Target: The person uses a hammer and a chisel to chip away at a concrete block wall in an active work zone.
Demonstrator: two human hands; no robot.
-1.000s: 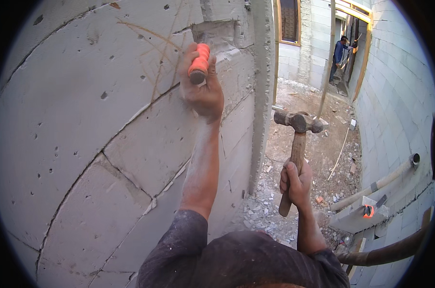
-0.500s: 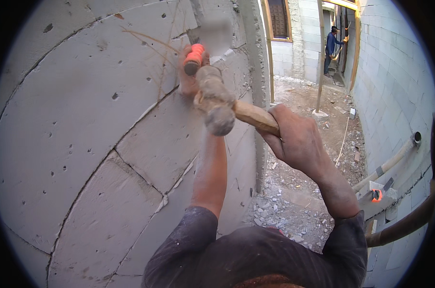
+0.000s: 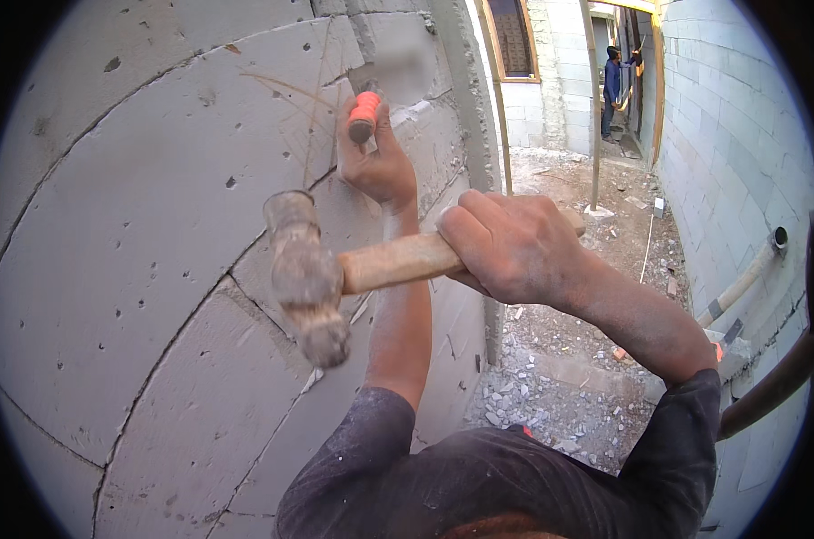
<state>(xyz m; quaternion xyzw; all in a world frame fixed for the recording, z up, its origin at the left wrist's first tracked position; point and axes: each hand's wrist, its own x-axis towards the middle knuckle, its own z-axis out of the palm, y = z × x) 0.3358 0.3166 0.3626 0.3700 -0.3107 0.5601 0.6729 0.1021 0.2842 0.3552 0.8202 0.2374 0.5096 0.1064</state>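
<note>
Crosswise before a block wall (image 3: 182,234), a hammer (image 3: 398,260) hangs clear of an orange-handled tool (image 3: 365,109).

Set apart, both hands are full: the left hand (image 3: 382,169) is wrapped around the orange-handled tool, high on the wall, while the right hand (image 3: 519,247), lower and farther right, grips the hammer's wooden shaft. The tool's dark butt (image 3: 362,131) faces back toward the person, its long axis running away toward a notch (image 3: 400,72) in the wall; blur hides the tip. The hammer's shaft passes in front of the left forearm (image 3: 400,332), its head (image 3: 304,269) left of and below the butt, not touching it.
</note>
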